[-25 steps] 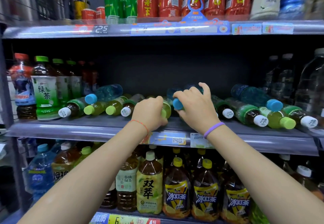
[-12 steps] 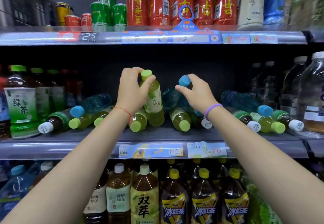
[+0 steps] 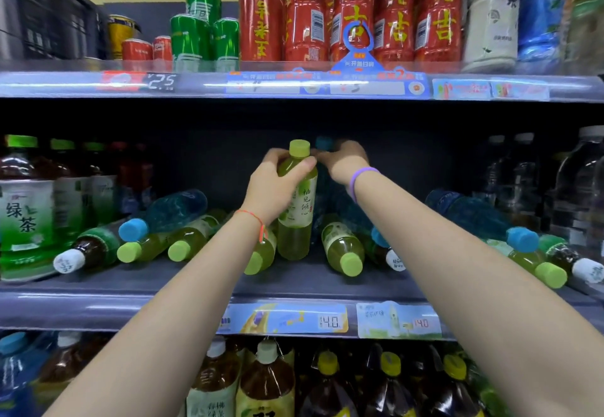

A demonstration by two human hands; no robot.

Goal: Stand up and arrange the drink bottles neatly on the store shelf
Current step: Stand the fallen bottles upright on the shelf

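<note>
Left hand clamps the upright green-capped bottle (base on the shelf) — right hand fingers curl round a blue-capped bottle.

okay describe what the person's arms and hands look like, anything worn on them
Both forearms are bare, with no sleeves or gloves in view. The left hand has a thin orange-red string bracelet at its wrist, with a short end hanging down. The right hand has a plain purple band at its wrist.

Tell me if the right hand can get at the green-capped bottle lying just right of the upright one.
Probably yes. That lying bottle sits at the shelf front with nothing over it, but the right hand is shut on a blue-capped bottle and must let go first.
</note>
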